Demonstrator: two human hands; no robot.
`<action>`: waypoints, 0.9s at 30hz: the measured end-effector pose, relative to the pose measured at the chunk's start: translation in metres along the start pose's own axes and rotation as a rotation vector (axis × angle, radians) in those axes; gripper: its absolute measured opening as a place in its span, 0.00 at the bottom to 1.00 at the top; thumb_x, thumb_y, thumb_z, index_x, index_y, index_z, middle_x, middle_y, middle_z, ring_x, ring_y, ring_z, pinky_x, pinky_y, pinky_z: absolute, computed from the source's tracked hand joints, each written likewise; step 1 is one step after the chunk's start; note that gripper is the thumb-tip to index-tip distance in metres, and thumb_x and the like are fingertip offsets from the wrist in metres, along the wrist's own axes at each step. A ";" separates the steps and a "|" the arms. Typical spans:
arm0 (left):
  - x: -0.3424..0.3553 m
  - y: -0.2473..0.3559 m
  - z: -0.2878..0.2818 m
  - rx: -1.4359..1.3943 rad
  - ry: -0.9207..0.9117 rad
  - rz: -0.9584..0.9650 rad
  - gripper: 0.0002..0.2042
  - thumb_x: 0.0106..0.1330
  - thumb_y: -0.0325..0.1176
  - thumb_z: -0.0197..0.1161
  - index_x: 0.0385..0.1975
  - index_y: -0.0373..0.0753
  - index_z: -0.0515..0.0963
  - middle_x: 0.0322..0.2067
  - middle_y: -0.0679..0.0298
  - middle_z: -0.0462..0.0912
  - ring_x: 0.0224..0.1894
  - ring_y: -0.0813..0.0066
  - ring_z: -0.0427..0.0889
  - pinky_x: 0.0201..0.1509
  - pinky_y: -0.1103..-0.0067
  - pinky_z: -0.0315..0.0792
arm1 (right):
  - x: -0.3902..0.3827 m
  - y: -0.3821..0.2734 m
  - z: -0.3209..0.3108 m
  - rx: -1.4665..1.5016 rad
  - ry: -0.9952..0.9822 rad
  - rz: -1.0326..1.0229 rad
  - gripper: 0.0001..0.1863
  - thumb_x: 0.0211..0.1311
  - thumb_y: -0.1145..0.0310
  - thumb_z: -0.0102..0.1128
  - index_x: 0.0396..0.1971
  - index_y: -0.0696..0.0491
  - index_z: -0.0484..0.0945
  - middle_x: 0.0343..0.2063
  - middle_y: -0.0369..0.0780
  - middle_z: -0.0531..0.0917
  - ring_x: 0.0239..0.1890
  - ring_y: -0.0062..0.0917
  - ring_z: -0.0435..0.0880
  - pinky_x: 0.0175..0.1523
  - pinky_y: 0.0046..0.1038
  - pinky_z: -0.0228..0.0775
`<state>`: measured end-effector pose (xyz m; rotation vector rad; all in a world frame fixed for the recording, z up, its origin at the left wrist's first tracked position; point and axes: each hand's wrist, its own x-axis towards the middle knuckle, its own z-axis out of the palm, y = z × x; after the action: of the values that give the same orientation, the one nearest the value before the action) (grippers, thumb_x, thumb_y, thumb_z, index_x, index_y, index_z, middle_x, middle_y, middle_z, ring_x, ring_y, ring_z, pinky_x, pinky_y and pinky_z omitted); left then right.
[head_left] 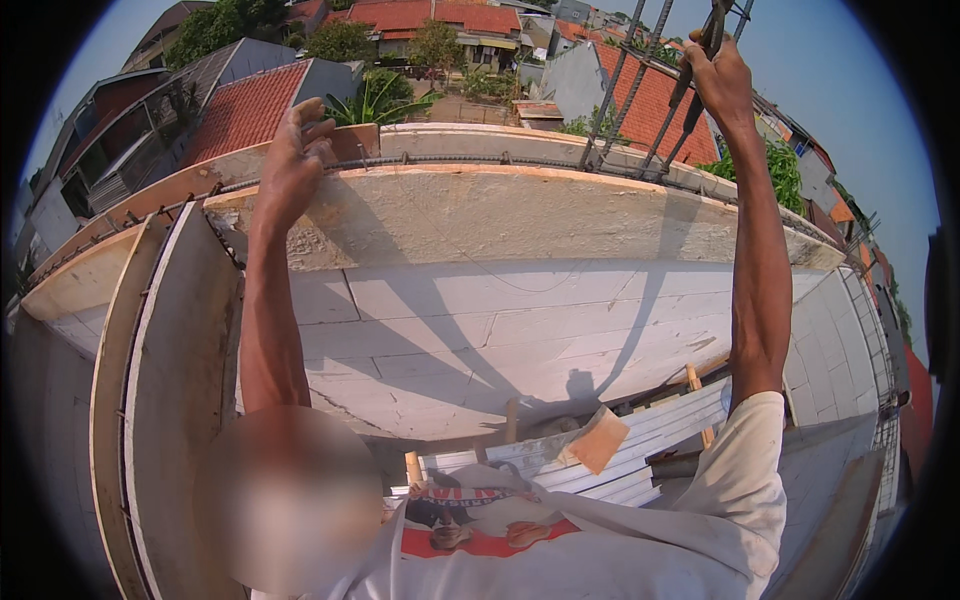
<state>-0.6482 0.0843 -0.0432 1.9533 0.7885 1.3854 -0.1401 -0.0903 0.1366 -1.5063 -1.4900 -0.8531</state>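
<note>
My left hand (302, 150) is raised by the upper edge of a pale formwork board (510, 218), its fingers bent and apart; whether it touches the board or the rebar behind is unclear. A horizontal rebar (455, 159) runs between this board and the back board (457, 134). High at the right, my right hand (722, 80) is closed on a dark long-handled tool (690, 125), held against upright rebars (627, 85). A thin wire loop hangs down the front board.
Below the boards is a white block wall (520, 330) with shadows on it. Lower down lie white metal strips (590, 460) and a tan square piece (598, 440). Formwork boards (170, 380) run along the left. Red-roofed houses (245, 110) and trees stand beyond the wall.
</note>
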 end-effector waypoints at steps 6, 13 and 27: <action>-0.003 0.000 -0.006 0.123 0.044 0.048 0.28 0.73 0.13 0.53 0.74 0.27 0.67 0.71 0.43 0.75 0.74 0.55 0.77 0.74 0.67 0.75 | -0.007 -0.023 0.025 -0.079 -0.209 0.262 0.26 0.78 0.47 0.61 0.56 0.57 0.82 0.33 0.39 0.92 0.35 0.27 0.90 0.46 0.37 0.81; -0.001 0.000 0.003 0.134 0.063 0.090 0.24 0.74 0.15 0.55 0.70 0.28 0.72 0.66 0.45 0.82 0.71 0.57 0.80 0.74 0.69 0.75 | -0.038 -0.016 0.022 -0.222 0.292 0.013 0.37 0.70 0.40 0.70 0.63 0.57 0.78 0.46 0.41 0.91 0.42 0.34 0.89 0.57 0.41 0.78; -0.016 -0.001 0.007 0.192 0.189 0.355 0.17 0.75 0.20 0.61 0.62 0.33 0.80 0.58 0.53 0.85 0.65 0.60 0.85 0.73 0.68 0.76 | -0.213 -0.292 0.136 0.718 -0.410 0.192 0.18 0.82 0.61 0.56 0.56 0.59 0.84 0.45 0.52 0.91 0.44 0.44 0.93 0.52 0.43 0.82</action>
<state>-0.6461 0.0716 -0.0551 2.2132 0.7030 1.7804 -0.4563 -0.0743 -0.0850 -1.2672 -1.6580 0.1334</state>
